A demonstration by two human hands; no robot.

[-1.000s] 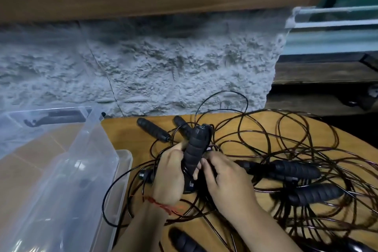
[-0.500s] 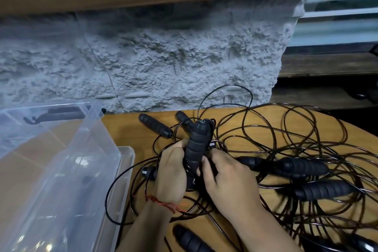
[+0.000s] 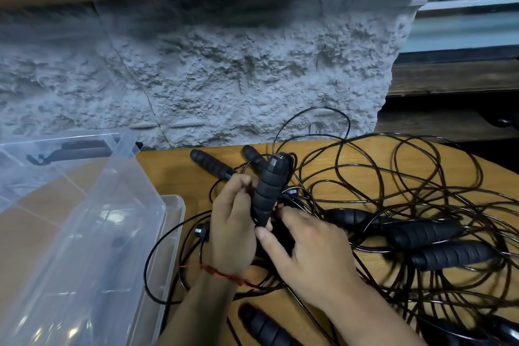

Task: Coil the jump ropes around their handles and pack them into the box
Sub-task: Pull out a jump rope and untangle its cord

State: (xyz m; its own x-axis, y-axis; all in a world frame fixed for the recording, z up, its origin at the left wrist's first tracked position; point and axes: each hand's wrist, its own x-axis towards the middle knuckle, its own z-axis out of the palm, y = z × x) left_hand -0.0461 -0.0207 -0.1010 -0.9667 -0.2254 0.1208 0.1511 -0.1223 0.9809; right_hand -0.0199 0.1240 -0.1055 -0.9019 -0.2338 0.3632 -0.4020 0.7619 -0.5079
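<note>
Aloft, handle (image 3: 269, 194) (left hand (image 3: 231, 230), right hand (image 3: 311, 255))

One wide-angle camera, worn on the head, looked forward and down, close over the surface (image 3: 365, 166). The left hand (image 3: 230, 230) and right hand (image 3: 311, 255) sat mid-frame, the box (image 3: 84, 233) at 8 o'clock, the wall (image 3: 224, 78) at 12 o'clock.

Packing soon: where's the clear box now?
In the head view the clear box sits far left, just left of the left hand and rope tangle.

Matt ribbed foam handle (image 3: 268, 194), clear glossy plastic box (image 3: 84, 233), wood table (image 3: 174, 168).
</note>
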